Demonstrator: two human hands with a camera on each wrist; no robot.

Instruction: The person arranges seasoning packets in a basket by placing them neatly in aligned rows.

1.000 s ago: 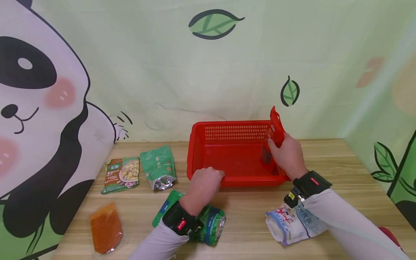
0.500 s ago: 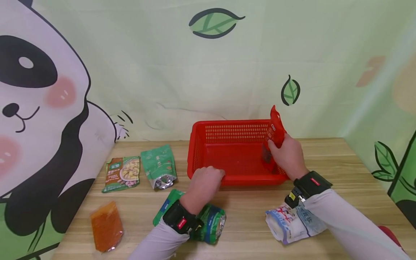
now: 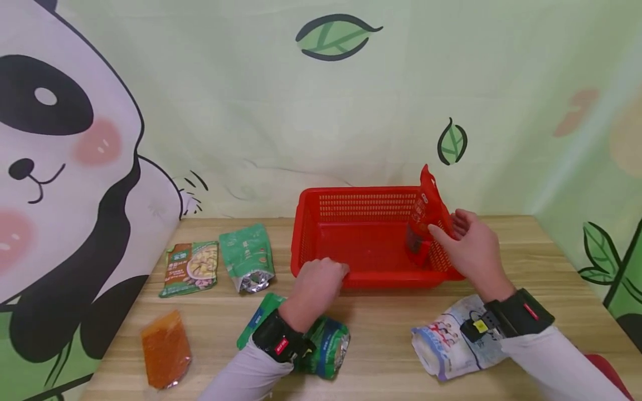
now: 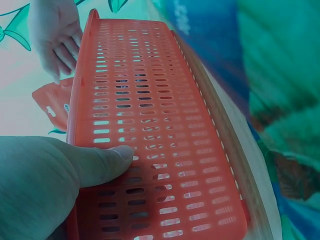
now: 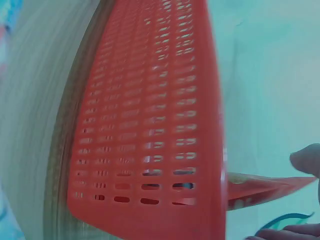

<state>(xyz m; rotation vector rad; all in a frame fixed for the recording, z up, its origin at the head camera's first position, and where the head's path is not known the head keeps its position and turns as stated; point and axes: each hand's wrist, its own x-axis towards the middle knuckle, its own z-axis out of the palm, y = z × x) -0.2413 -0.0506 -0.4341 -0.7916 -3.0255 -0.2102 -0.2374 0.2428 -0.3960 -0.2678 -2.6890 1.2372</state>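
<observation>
A red plastic basket [image 3: 351, 279] with slotted walls stands at the back of the table. My left hand [image 3: 319, 289] grips its front rim; in the left wrist view the thumb [image 4: 107, 162] lies along the outer wall. Inside the basket's right end a red pouch [image 3: 426, 214] stands upright, its top above the rim. Just right of that pouch is my right hand [image 3: 473, 248], thumb and fingers spread apart with a gap between them. In the right wrist view the pouch's top [image 5: 260, 190] sticks out past the rim, apart from the fingers.
Under my left wrist lies a green and blue pouch [image 3: 328, 342]. A white and blue bag [image 3: 451, 340] lies below my right wrist. Further left are a green pouch [image 3: 246, 253], a soup packet [image 3: 190, 268] and an orange packet [image 3: 166, 350]. A printed panda cloth [image 3: 241, 111] hangs behind.
My right hand has let go of the red pouch and moved right, its fingers spreading. The pouch stays standing in the basket. My left hand keeps its hold on the rim.
</observation>
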